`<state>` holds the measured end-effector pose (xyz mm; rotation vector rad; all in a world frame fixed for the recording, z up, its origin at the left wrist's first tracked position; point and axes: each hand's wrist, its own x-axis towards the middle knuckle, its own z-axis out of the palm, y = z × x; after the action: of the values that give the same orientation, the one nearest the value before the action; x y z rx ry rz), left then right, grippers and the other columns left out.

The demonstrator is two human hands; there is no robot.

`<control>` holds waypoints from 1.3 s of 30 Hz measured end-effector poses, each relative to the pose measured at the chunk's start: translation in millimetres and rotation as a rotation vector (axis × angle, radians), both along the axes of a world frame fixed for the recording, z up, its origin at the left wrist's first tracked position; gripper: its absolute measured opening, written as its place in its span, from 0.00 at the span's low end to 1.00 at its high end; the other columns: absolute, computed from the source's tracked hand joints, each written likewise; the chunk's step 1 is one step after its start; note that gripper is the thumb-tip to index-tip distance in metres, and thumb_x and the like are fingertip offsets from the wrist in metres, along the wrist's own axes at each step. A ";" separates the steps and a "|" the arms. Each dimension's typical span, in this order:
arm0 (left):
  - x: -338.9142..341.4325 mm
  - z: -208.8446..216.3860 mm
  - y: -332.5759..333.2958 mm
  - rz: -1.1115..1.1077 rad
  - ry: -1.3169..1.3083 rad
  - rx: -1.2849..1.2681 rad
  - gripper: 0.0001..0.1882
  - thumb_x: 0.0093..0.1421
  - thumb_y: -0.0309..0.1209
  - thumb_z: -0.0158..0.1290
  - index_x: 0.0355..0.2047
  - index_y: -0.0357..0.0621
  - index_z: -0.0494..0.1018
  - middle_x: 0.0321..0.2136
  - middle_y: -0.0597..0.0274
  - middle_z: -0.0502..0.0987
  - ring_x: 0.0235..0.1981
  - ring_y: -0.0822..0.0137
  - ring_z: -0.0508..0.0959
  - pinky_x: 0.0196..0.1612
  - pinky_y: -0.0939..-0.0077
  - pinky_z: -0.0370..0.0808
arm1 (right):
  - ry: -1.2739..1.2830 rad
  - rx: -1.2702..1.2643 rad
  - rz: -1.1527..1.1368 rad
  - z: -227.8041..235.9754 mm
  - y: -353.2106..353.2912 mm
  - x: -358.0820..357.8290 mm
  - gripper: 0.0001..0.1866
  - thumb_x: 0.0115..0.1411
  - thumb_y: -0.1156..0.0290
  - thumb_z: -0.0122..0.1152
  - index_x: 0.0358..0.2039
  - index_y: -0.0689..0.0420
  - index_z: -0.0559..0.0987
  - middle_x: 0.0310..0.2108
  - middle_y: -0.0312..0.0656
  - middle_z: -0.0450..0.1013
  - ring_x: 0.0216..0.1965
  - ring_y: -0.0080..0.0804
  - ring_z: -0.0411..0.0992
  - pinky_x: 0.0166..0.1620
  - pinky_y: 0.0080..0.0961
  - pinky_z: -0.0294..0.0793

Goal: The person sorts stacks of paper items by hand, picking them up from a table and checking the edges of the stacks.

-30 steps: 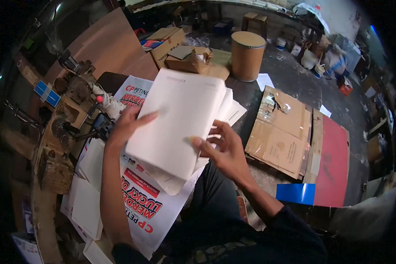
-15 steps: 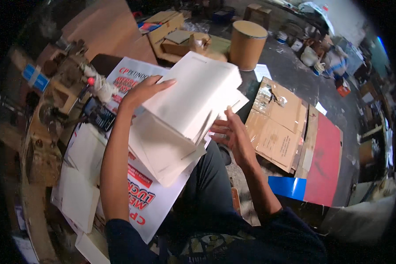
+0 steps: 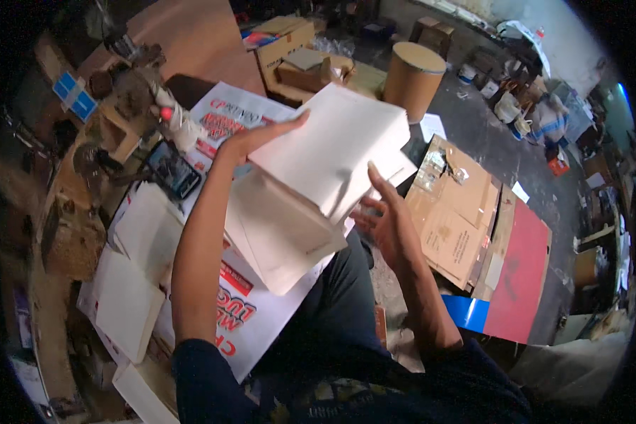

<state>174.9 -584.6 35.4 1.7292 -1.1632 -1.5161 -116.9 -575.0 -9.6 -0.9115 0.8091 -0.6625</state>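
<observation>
A thick block of white paper (image 3: 336, 145) lies tilted in front of me, over more white paper sheets (image 3: 283, 244) with stitched or stapled-looking marks. My left hand (image 3: 267, 138) holds the block by its left edge, fingers stretched along that side. At the lower right corner, my right hand (image 3: 389, 215) has its thumb raised against the page edges and its fingers apart just below. Some pages stick out on that right side. Beneath everything spreads a printed white poster sheet (image 3: 258, 321) with red lettering, partly over my left leg.
More white paper blocks (image 3: 127, 304) lie at the left, near a phone-like dark screen (image 3: 171, 169). A wooden machine or bench (image 3: 71, 233) borders the far left. Flattened cardboard (image 3: 449, 212) and a red board (image 3: 519, 268) are at the right. A brown drum (image 3: 413, 81) stands behind.
My view has shifted a little, so the scene sits lower and farther right. My left fingers now lie closer along the block's edge. The right hand keeps its place at the corner.
</observation>
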 end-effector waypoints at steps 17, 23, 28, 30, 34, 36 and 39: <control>-45.0 36.1 17.4 0.040 -0.123 -0.102 0.43 0.56 0.63 0.54 0.56 0.37 0.70 0.46 0.54 0.79 0.44 0.67 0.79 0.48 0.73 0.73 | 0.107 -0.150 0.068 33.5 -0.8 -2.2 0.40 0.55 0.52 0.66 0.60 0.61 0.61 0.49 0.53 0.70 0.48 0.43 0.72 0.47 0.41 0.74; -54.5 13.9 178.9 0.500 0.010 -0.279 0.41 0.54 0.43 0.64 0.62 0.34 0.60 0.55 0.53 0.71 0.55 0.60 0.72 0.56 0.66 0.70 | -0.108 -0.436 0.222 31.3 52.6 -15.0 0.63 0.46 0.70 0.75 0.69 0.66 0.37 0.55 0.57 0.67 0.56 0.44 0.68 0.57 0.38 0.69; -75.5 -9.3 331.7 0.392 0.661 -0.334 0.39 0.55 0.45 0.63 0.63 0.44 0.61 0.56 0.53 0.71 0.60 0.54 0.67 0.64 0.59 0.62 | -0.241 -0.612 0.648 16.1 87.3 6.7 0.55 0.35 0.83 0.75 0.66 0.60 0.58 0.61 0.45 0.64 0.64 0.36 0.60 0.66 0.36 0.57; -74.5 -84.8 415.1 0.683 0.499 -0.350 0.38 0.58 0.49 0.59 0.63 0.48 0.60 0.62 0.52 0.64 0.63 0.43 0.60 0.65 0.43 0.56 | -0.131 -0.788 0.791 21.3 108.8 28.2 0.50 0.38 0.77 0.76 0.63 0.62 0.61 0.58 0.48 0.66 0.62 0.38 0.62 0.64 0.38 0.60; -120.7 -92.3 476.9 0.816 0.669 -0.778 0.40 0.57 0.53 0.59 0.63 0.44 0.60 0.60 0.50 0.66 0.61 0.47 0.64 0.63 0.42 0.61 | -0.218 -1.081 1.004 -0.6 138.4 81.9 0.59 0.41 0.70 0.75 0.69 0.62 0.48 0.69 0.56 0.50 0.70 0.52 0.49 0.70 0.42 0.47; -130.4 -103.7 486.8 0.755 0.486 -1.003 0.39 0.56 0.42 0.64 0.62 0.40 0.61 0.58 0.47 0.67 0.57 0.58 0.71 0.60 0.55 0.71 | -0.249 -1.124 1.048 -9.7 151.7 97.8 0.59 0.42 0.69 0.75 0.69 0.62 0.47 0.69 0.56 0.49 0.70 0.52 0.49 0.70 0.42 0.47; -126.6 -171.6 514.1 0.923 0.067 -0.588 0.37 0.57 0.30 0.63 0.63 0.39 0.59 0.59 0.47 0.66 0.57 0.55 0.72 0.58 0.54 0.74 | -0.304 -1.271 1.104 -49.6 173.1 114.4 0.60 0.42 0.68 0.76 0.69 0.61 0.45 0.69 0.56 0.48 0.70 0.50 0.47 0.70 0.40 0.46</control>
<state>48.3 -70.5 -136.2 1.4469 -0.5308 -0.5821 -2.5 -402.0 -59.2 -2.0794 -0.5753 -0.2235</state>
